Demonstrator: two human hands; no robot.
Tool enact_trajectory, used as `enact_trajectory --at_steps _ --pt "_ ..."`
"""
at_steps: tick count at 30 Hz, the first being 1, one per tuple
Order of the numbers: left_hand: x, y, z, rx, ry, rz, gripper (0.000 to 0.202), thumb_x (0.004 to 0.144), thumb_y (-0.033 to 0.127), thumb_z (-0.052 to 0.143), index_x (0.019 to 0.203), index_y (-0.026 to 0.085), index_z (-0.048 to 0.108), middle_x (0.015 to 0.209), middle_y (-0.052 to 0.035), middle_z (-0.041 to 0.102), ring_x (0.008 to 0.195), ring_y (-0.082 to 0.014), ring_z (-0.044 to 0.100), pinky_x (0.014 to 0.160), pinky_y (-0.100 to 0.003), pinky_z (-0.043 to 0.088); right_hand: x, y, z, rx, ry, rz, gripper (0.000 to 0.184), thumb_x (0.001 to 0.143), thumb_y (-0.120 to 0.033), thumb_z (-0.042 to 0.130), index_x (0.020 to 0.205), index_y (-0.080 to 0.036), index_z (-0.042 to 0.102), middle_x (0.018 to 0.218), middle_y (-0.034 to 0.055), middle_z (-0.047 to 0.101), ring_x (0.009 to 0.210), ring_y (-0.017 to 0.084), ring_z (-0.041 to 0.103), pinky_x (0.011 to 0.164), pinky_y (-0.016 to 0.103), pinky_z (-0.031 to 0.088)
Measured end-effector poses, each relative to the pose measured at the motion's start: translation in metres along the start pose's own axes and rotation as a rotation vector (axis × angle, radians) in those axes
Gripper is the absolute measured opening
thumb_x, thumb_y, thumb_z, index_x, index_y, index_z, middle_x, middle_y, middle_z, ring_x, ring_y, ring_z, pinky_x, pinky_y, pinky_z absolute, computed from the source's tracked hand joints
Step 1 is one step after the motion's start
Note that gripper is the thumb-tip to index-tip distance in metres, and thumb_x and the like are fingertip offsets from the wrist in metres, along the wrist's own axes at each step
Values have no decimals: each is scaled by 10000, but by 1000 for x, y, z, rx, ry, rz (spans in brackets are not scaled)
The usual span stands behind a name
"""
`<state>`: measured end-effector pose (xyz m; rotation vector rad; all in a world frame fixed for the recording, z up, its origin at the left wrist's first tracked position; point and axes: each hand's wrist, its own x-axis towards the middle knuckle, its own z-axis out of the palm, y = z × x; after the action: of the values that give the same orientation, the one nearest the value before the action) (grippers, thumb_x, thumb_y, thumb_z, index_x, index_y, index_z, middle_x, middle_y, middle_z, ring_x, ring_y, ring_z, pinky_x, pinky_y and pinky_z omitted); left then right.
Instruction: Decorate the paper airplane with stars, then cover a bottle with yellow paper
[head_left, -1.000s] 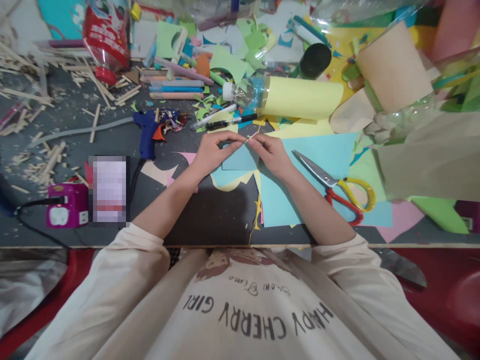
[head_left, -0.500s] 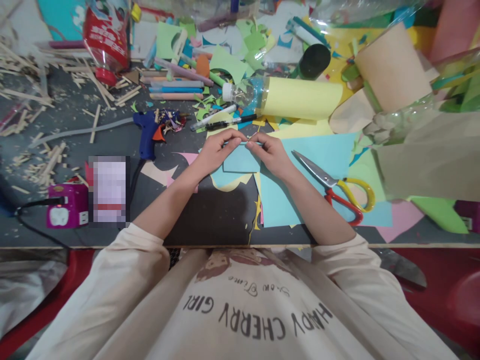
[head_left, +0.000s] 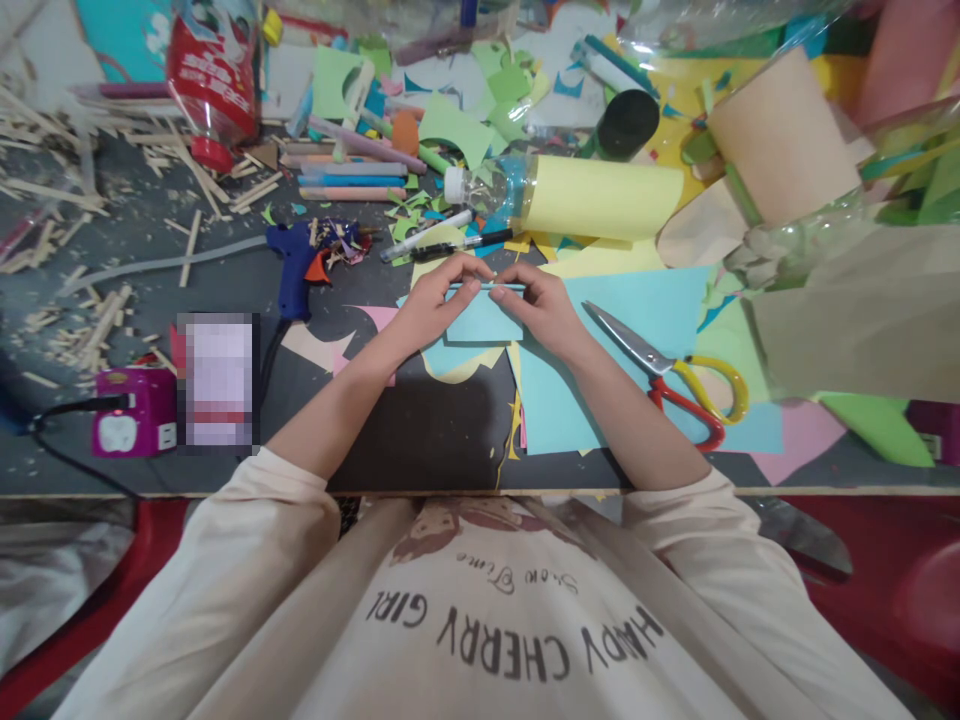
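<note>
A small piece of light blue paper (head_left: 484, 318) is held between my two hands, its far edge rolled or folded over. My left hand (head_left: 442, 298) pinches that far edge on the left with thumb and fingers. On the right side my right hand (head_left: 537, 300) grips the same edge, the two thumbs almost meeting. Larger light blue sheets (head_left: 559, 400) lie beneath and to the right of the hands. Scissors (head_left: 664, 370) with red and yellow handles rest on these sheets, beside my right forearm.
A blue glue gun (head_left: 294, 265) lies left of my hands, its cord running toward me. Beyond them are a black pen (head_left: 465, 244) and a bottle wrapped in yellow paper (head_left: 604, 195). Wooden sticks (head_left: 97, 325), markers (head_left: 352, 181) and paper scraps cover much of the table.
My fingers have shifted slightly along the paper's far edge, and the thumbs are a little farther apart. More of the rolled edge shows. Everything else stays in place.
</note>
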<state>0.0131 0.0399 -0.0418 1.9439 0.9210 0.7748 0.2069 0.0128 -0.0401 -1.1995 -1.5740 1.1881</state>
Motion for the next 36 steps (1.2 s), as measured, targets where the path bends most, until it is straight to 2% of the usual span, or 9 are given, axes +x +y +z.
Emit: enact_trajectory --at_steps 5,12,15,20,25,28,31,33,36 --pt "0 -3 2 -34 30 73 468 997 643 398 1068 216 574 1032 -75 665 888 -168 637 835 -303 514 0 0 -1 1 -37 3 605 857 -802 515 741 -210 548 673 -24 456 658 131 400 621 292 337" --pt "-1 1 1 -34 -11 50 517 975 703 379 1087 228 549 1040 -73 632 906 -173 627 859 -308 516 -1 0 -2 4 -65 -13 591 883 -800 469 736 -227 479 679 -30 403 670 139 402 648 296 360" --pt "-2 1 0 -63 1 25 552 952 738 394 1119 236 551 939 -50 607 847 -178 619 796 -309 520 -1 0 -1 9 -61 -18 583 888 -793 471 736 -231 468 691 -23 420 676 143 412 660 299 378" --pt "-2 -2 2 -198 122 -76 604 948 779 309 1141 265 562 787 -12 572 647 -161 556 621 -297 467 -1 0 -1 6 -30 -11 581 886 -794 472 737 -233 476 705 -15 446 689 147 426 674 301 400" --pt "-3 1 0 -198 2 -99 669 916 825 295 1169 267 566 748 -3 565 570 -148 521 576 -294 441 -2 -1 -1 8 -49 -11 582 884 -800 467 745 -235 478 701 -16 442 674 147 418 666 308 392" --pt "-3 6 -2 -113 -8 -77 648 923 798 356 1165 245 589 857 -34 631 644 -151 578 643 -295 477 -2 -2 -2 -2 -72 -11 584 885 -803 459 739 -237 459 695 -22 423 661 143 398 663 309 382" --pt "-1 7 -3 -70 -21 -43 638 926 788 385 1075 212 617 1067 -79 686 840 -168 651 770 -292 515 -2 -4 -3 -11 -92 -3 602 884 -814 440 724 -234 442 689 -28 377 668 141 385 671 309 376" --pt "1 6 -3 -61 -38 -38 599 947 752 394 1032 205 623 1077 -78 700 926 -179 657 826 -296 519 -2 -5 -3 -10 -105 1 609 886 -817 430 713 -233 432 684 -32 350 673 142 379 685 312 378" --pt "1 3 -2 -68 -50 -29 449 987 620 453 1015 207 629 1026 -62 704 948 -178 655 851 -302 519 -2 -5 -4 -12 -114 -3 612 888 -819 419 704 -236 416 670 -37 329 671 142 374 714 321 389"
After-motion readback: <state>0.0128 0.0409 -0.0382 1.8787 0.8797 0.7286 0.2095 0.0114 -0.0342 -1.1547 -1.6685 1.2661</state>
